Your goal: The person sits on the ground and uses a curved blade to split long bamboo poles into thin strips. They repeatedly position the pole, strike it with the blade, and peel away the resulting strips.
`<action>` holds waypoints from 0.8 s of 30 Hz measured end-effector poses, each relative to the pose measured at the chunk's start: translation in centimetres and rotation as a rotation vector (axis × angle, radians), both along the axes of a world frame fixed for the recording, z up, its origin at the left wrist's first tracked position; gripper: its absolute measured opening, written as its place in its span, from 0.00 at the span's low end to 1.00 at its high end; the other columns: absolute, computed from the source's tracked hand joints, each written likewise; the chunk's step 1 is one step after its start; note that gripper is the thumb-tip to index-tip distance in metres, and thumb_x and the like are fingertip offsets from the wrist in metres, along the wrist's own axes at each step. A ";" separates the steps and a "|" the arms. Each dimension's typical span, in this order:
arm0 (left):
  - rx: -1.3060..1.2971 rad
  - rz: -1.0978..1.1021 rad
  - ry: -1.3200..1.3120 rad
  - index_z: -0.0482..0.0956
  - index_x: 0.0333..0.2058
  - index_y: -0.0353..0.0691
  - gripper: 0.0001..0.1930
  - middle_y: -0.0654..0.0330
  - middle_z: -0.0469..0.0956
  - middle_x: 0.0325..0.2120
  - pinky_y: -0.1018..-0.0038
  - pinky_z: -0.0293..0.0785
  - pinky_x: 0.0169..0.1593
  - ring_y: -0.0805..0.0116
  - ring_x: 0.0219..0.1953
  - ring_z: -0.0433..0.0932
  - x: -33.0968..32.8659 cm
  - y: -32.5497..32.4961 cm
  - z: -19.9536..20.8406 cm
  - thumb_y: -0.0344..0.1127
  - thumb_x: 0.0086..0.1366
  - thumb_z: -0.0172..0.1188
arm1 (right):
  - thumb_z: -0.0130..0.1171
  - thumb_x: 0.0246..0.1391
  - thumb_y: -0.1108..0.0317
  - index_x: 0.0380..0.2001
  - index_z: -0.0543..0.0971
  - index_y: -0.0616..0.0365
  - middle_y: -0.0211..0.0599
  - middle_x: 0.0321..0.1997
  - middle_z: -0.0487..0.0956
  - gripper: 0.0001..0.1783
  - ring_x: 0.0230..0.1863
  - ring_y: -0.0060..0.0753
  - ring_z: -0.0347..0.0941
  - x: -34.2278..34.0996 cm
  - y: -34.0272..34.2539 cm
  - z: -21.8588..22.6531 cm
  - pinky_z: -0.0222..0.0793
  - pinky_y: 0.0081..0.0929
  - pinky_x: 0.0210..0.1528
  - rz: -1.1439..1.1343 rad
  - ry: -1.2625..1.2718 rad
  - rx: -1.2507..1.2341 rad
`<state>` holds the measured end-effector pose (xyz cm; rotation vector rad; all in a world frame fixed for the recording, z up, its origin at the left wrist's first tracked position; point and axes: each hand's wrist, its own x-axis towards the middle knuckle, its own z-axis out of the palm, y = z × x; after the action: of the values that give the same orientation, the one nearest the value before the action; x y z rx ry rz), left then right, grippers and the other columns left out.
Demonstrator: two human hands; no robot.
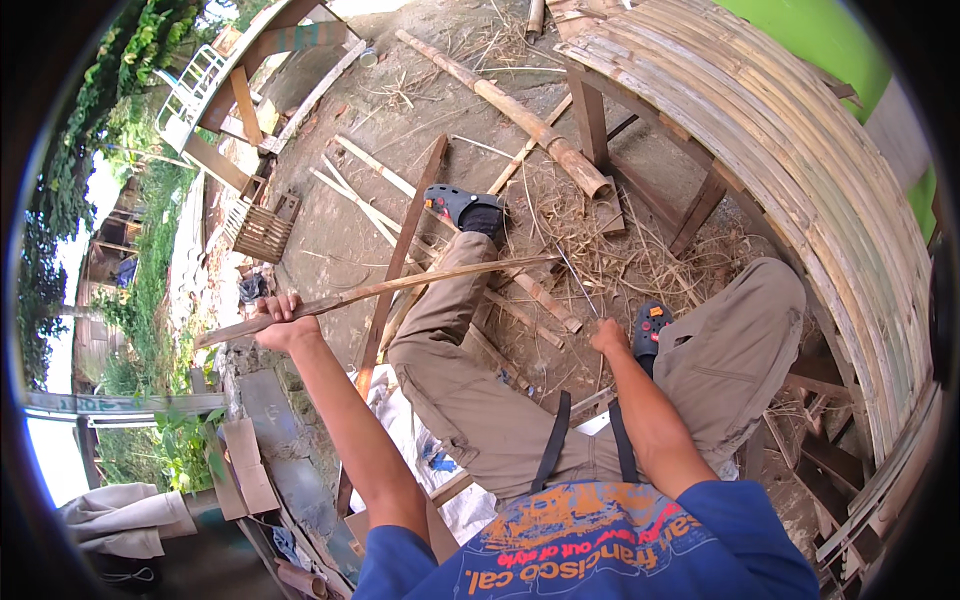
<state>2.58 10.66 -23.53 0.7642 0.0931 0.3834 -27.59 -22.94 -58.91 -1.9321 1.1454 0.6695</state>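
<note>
My left hand, out to the left, is closed round a long split bamboo strip. From that grip the strip runs rightward across my left shin, its narrow end in front of me between my feet. My right hand is closed on a knife with a thin blade seen almost edge-on; its handle is hidden in my fist. The blade points away from me, its tip close to the strip's narrow end. Whether the two touch I cannot tell.
A thick bamboo pole, a dark wooden plank and several pale strips lie on the ground. Shavings are heaped ahead of my right foot. A slatted bamboo bench curves along the right. A wooden crate stands at the left.
</note>
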 end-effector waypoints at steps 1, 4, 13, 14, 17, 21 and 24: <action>-0.005 -0.037 -0.017 0.72 0.27 0.43 0.24 0.70 0.55 0.11 0.78 0.55 0.21 0.77 0.12 0.52 -0.3 -0.1 0.0 0.54 0.73 0.36 | 0.63 0.55 0.60 0.56 0.78 0.46 0.44 0.62 0.74 0.24 0.64 0.49 0.70 -0.1 -0.1 -0.4 0.71 0.46 0.62 0.011 -0.005 -0.017; 0.020 -0.192 -0.115 0.72 0.28 0.43 0.20 0.71 0.53 0.10 0.79 0.52 0.20 0.78 0.11 0.51 -0.9 0.4 -0.2 0.47 0.72 0.39 | 0.62 0.55 0.60 0.56 0.78 0.48 0.46 0.62 0.72 0.25 0.64 0.51 0.69 -0.2 0.1 -1.6 0.70 0.46 0.63 0.076 -0.050 -0.024; -0.038 -0.489 -0.280 0.74 0.28 0.42 0.21 0.72 0.51 0.08 0.79 0.50 0.18 0.79 0.10 0.48 -1.9 0.6 -0.5 0.48 0.72 0.40 | 0.63 0.52 0.60 0.57 0.76 0.50 0.49 0.64 0.71 0.28 0.65 0.54 0.68 -0.2 -0.1 -3.7 0.67 0.47 0.65 0.220 -0.064 -0.066; -0.024 -0.496 -0.289 0.74 0.29 0.43 0.21 0.72 0.52 0.08 0.79 0.50 0.18 0.79 0.10 0.48 -1.9 0.7 -0.6 0.50 0.72 0.39 | 0.64 0.51 0.61 0.56 0.77 0.55 0.52 0.65 0.70 0.28 0.65 0.54 0.68 -0.3 -0.1 -3.7 0.67 0.46 0.65 0.212 -0.082 -0.064; -0.042 -0.501 -0.284 0.74 0.29 0.44 0.22 0.72 0.51 0.08 0.78 0.51 0.19 0.79 0.10 0.49 -2.1 0.3 -0.3 0.50 0.73 0.39 | 0.66 0.50 0.59 0.57 0.74 0.61 0.55 0.64 0.70 0.32 0.65 0.55 0.68 -0.2 -0.2 -3.9 0.66 0.47 0.65 0.036 -0.028 -0.001; -0.072 -0.530 -0.311 0.73 0.29 0.43 0.22 0.72 0.51 0.08 0.78 0.51 0.19 0.79 0.10 0.49 -2.0 1.0 0.3 0.51 0.73 0.38 | 0.69 0.51 0.55 0.61 0.65 0.65 0.59 0.64 0.67 0.40 0.64 0.61 0.66 1.1 1.3 -1.3 0.65 0.46 0.64 0.004 -0.300 -0.195; -0.015 -0.517 -0.351 0.73 0.29 0.42 0.30 0.72 0.53 0.08 0.78 0.50 0.18 0.79 0.10 0.48 -3.1 1.0 3.0 0.62 0.73 0.35 | 0.70 0.51 0.55 0.65 0.59 0.63 0.59 0.64 0.64 0.45 0.65 0.62 0.63 2.8 2.0 2.3 0.62 0.47 0.65 0.019 -0.476 -0.200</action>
<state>-0.53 11.68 -20.51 0.6677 -0.4248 0.0192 -24.81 -20.91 -56.63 -2.1190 0.9161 0.0886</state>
